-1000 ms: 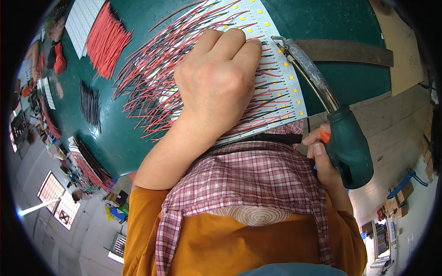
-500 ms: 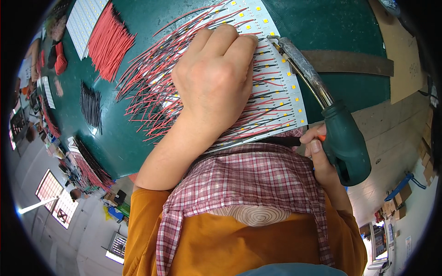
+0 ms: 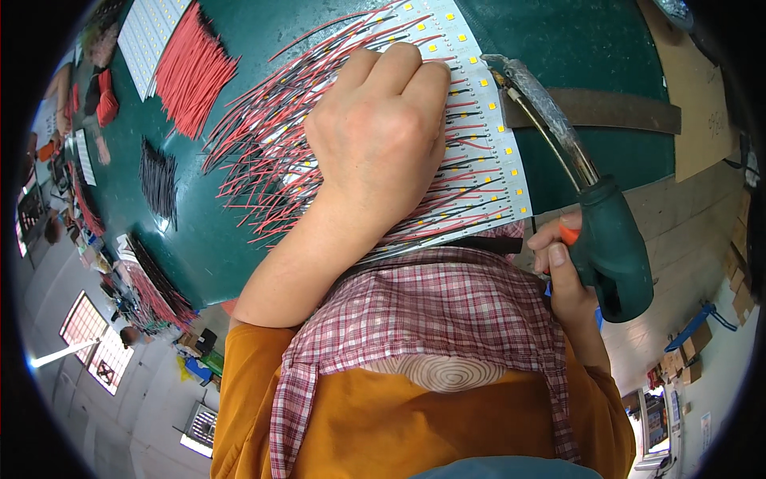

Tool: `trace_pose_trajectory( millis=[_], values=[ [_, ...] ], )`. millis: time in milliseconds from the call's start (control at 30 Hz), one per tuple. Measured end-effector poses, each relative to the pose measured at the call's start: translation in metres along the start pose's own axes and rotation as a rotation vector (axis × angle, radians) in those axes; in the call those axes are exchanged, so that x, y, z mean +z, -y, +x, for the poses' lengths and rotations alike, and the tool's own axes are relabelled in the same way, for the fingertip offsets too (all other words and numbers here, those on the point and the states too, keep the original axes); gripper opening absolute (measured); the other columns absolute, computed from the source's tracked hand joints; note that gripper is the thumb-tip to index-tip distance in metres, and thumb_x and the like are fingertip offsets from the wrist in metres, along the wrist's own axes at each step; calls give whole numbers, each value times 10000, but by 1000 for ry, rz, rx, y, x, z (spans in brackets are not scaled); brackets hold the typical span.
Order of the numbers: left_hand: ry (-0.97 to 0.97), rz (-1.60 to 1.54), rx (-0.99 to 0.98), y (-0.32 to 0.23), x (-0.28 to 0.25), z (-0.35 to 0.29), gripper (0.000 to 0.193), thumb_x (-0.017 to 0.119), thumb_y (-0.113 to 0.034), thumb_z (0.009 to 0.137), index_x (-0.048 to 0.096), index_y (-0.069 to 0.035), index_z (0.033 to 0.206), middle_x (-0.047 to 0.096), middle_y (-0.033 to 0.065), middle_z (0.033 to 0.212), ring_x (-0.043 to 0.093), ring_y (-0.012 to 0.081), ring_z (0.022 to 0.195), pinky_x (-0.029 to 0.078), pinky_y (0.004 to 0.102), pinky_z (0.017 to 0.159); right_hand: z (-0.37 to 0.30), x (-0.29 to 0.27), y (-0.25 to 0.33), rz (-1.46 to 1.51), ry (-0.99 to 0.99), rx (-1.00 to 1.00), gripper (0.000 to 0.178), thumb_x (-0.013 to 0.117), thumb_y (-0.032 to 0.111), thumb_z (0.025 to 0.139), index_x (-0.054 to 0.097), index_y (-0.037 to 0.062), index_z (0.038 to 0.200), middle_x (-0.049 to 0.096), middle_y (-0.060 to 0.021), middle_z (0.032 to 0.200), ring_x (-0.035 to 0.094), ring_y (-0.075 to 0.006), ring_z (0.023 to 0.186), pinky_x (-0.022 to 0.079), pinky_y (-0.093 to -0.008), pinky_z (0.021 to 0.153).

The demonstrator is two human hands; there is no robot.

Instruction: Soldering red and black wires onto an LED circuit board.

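Observation:
My left hand (image 3: 375, 128) is closed in a fist-like pinch over a white LED board (image 3: 506, 172) with yellow chips. Its fingertips are hidden, so I cannot make out what they grip. Many thin red and black wires (image 3: 263, 152) are attached in rows along the board and fan out leftward beneath this hand. My right hand (image 3: 565, 275) is wrapped round the green handle of a soldering iron (image 3: 618, 247) with an orange trigger. The iron's bent tip hovers by the board's upper right edge, to the right of my left fingers.
A bundle of red wires (image 3: 191, 76) lies at the far left beside another white LED board (image 3: 148, 36). Nearer is a bundle of black wires (image 3: 158, 180). A flat dark strip (image 3: 606, 110) runs right from under the iron to a piece of cardboard (image 3: 694, 88) on the green tabletop (image 3: 574, 40).
The soldering iron has moved right and slightly up, its tip leaving the row of wire ends for the board's edge. My left hand has shifted very slightly right.

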State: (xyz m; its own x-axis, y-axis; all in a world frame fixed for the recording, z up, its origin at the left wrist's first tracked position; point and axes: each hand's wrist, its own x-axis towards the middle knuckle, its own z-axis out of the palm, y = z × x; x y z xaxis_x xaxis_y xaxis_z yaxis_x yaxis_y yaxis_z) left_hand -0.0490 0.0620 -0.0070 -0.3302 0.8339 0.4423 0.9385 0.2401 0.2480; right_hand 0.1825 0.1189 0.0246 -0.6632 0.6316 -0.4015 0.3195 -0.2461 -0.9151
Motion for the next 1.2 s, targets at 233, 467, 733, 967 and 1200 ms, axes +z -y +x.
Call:
trace_pose_trajectory(
  millis=[233, 467, 733, 967, 1200],
  values=[
    [111, -47, -17, 5, -5, -4, 169, 669, -60, 655, 616, -92, 813, 519, 50, 746, 545, 231, 732, 461, 335, 570, -3, 4, -9, -20, -99, -95, 285, 494, 45, 869, 424, -16, 1139, 606, -129, 805, 487, -115, 580, 411, -243, 521],
    [-117, 227, -488, 179, -95, -49, 221, 594, -91, 833, 672, -49, 1036, 664, 118, 968, 625, 255, 889, 480, 333, 792, -6, -4, -19, -30, -154, -45, 264, 487, 48, 872, 440, -23, 1122, 602, -124, 818, 477, -104, 592, 407, -235, 543],
    [259, 238, -637, 319, -162, -136, 305, 557, -93, 879, 618, -66, 1177, 652, 115, 1066, 614, 208, 1011, 434, 280, 893, 5, -8, -17, -98, 3, -175, 281, 489, 49, 891, 442, -1, 1164, 601, -119, 839, 481, -103, 617, 434, -252, 571],
    [186, 308, -743, 320, -168, -137, 200, 638, -124, 846, 697, -49, 1021, 698, 57, 863, 650, 139, 831, 464, 240, 776, 1, -10, -18, -114, 34, -178, 289, 482, 65, 902, 436, 4, 1180, 597, -112, 842, 476, -93, 623, 438, -255, 577],
    [47, 79, -820, 317, -174, -141, 194, 615, -99, 881, 692, -25, 1043, 710, 84, 907, 650, 110, 844, 476, 223, 796, 4, -6, -6, -40, 12, -60, 74, 532, 7, 848, 589, 3, 895, 580, -45, 827, 505, -100, 652, 418, -231, 604]
  ],
)
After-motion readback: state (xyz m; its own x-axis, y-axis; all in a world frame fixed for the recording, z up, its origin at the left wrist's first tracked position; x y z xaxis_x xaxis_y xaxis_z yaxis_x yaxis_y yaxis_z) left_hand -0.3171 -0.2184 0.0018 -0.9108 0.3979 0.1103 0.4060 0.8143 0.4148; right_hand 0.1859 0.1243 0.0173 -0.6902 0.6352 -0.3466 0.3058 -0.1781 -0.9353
